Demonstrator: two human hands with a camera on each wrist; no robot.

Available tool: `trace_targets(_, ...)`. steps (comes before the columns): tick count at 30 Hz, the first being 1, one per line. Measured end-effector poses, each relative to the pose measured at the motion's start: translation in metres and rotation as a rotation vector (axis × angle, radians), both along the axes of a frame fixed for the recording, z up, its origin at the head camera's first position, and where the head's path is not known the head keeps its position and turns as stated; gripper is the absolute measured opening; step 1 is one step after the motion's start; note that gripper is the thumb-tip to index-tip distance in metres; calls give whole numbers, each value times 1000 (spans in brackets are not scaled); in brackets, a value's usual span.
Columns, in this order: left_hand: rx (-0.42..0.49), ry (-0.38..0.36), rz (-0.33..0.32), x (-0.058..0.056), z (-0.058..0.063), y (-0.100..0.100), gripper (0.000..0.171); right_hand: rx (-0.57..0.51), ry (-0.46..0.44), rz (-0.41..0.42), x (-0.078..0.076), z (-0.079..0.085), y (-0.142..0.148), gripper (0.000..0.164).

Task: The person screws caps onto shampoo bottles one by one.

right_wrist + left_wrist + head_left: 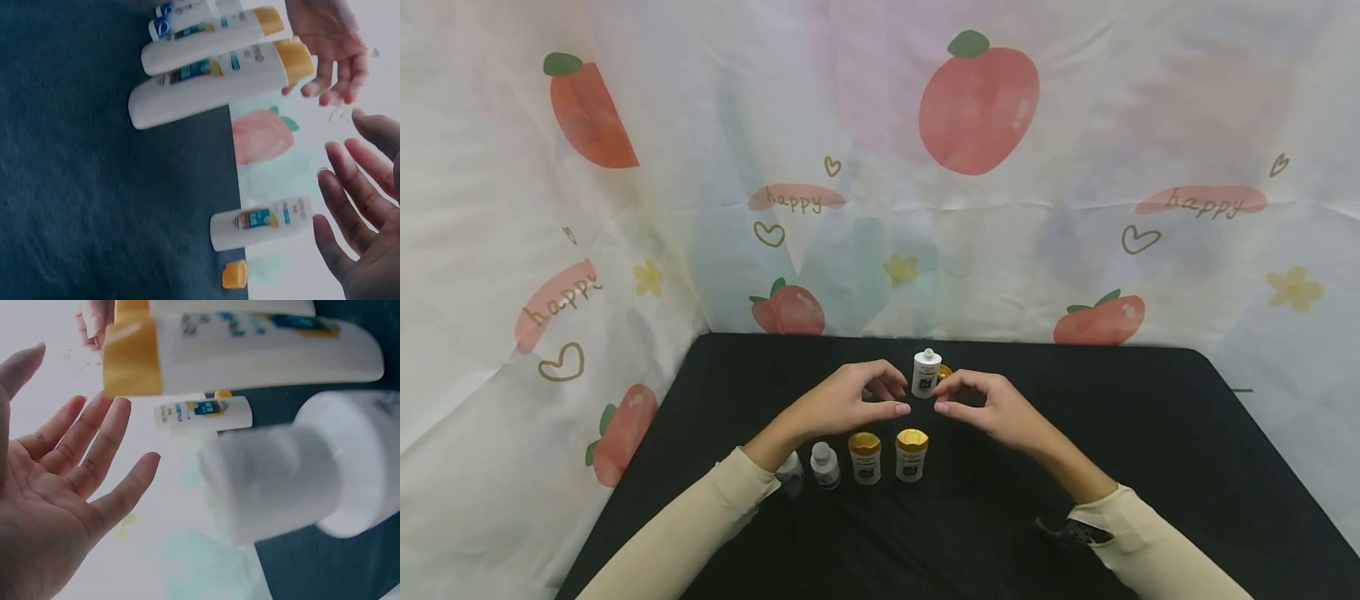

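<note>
Toward the back of the black table stands a white lotion-style bottle [925, 377] with its small white neck bare. Beside it lies a yellow-gold cap [235, 275], partly hidden in the head view. My left hand [861, 402] hovers to the left of this bottle, fingers loosely bent and holding nothing. On the other side my right hand [988, 408], also holding nothing, is nearest to the bottle and cap. In the right wrist view, its fingers [356, 200] spread apart near the uncapped end of the bottle.
Closer to me, two white bottles with gold caps, one at left [866, 460] and one at right [911, 457], stand in a row. Left of them are two smaller white-capped bottles, one [825, 467] in plain sight, the other [790, 471] partly behind my left wrist. A printed curtain [865, 275] backs the table.
</note>
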State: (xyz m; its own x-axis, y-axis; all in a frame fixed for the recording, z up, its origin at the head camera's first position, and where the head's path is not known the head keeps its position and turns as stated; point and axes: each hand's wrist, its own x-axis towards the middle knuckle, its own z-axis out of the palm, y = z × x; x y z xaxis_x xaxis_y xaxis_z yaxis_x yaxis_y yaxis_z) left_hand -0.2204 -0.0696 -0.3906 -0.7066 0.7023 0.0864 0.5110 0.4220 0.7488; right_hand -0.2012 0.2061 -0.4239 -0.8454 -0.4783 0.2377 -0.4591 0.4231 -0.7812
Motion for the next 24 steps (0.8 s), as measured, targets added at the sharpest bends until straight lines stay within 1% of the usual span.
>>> trace_targets(3,9,12,0,-7,5,0,35,-4,20,-19,-5,-1,5,20)
trace_targets(7,8,28,2,-16,11,2,34,-5,21,-59,-11,-1,11,23)
trace_targets(14,-30,59,18,-31,18,7,34,17,36,-148,-24,-8,20,26)
trace_targets(18,-54,66,24,-41,18,11,34,24,28,-189,-33,-15,25,27)
trace_targets(24,-85,85,28,-54,15,17,33,47,8,-226,-44,-22,29,28)
